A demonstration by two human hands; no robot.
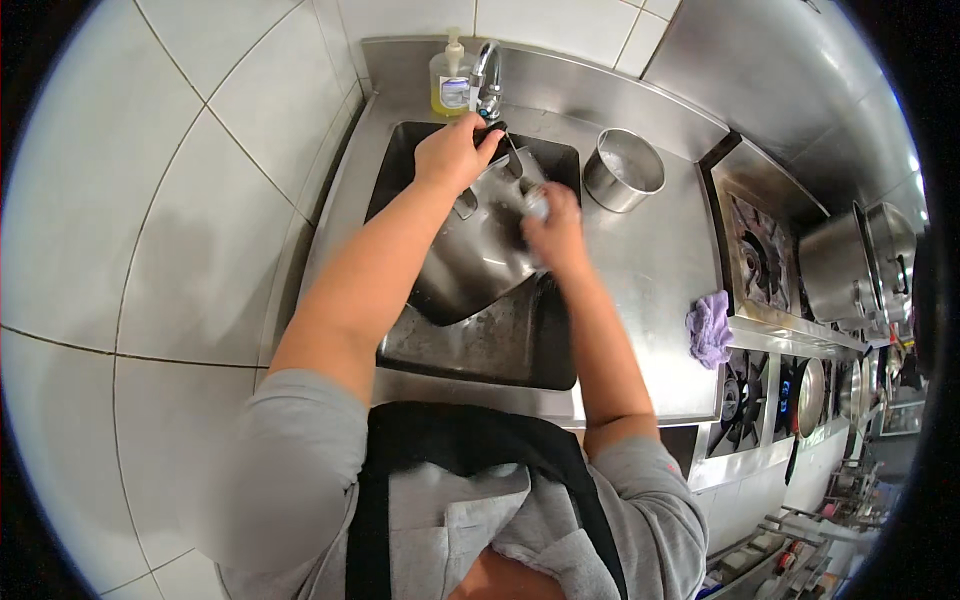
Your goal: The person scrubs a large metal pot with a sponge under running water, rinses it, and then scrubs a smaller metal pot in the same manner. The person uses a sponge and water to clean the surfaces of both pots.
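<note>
My left hand [454, 154] grips the black handle [492, 133] of a kitchen tool just below the running faucet [489, 71]. Its short metal blade [514, 161] points down over the sink; it looks like a knife, though the exact kind is unclear. Blurred by motion, my right hand [556, 225] is closed around a small whitish-grey thing [535, 202] that I cannot identify. Both hands are above a large stainless steel pot [480, 251] lying tilted in the sink basin [465, 349], with a loop handle [466, 204] showing on its side.
Behind the sink stands a pump soap bottle [450, 82] with yellow liquid. To the right are a small steel pot [625, 171] and a purple cloth [709, 328] at the counter edge. Gas burners [761, 255], large pots [840, 266] and a frying pan [808, 397] lie farther right.
</note>
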